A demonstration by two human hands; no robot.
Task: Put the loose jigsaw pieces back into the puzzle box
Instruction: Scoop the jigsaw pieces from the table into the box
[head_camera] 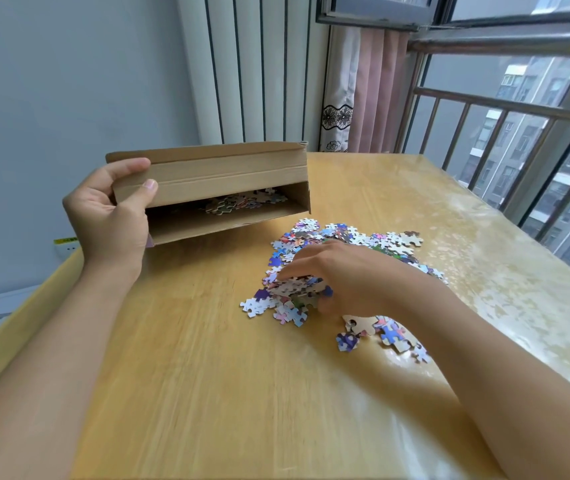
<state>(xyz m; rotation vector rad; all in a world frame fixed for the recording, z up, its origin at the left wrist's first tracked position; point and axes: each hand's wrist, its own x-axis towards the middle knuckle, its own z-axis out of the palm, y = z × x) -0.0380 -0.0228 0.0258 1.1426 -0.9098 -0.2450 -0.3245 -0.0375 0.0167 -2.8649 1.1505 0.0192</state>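
A: From the head camera, what is each of the hands doing?

B: The left hand (110,216) grips the near left end of the cardboard box (228,174), thumb on the flap and fingers curled over the top edge. The box is tipped with its open side facing the person, toward the far left of the wooden surface (207,375). I cannot tell whether its lower edge rests on the surface or is lifted just off it.

A: Anything inside?

B: A small heap of pieces in the box (245,201) lies against its back wall.

A: And the right?

B: The right hand (339,275) is down on the pile of loose pieces (342,271) in the middle of the surface, fingers curled around a clump of pieces (294,287) at the pile's left side.

A: Where does the pile spread?

B: From just beside the box's near right corner toward the person, with stragglers under the right wrist. A railing (505,109) and curtain (373,88) stand beyond the far right edge.
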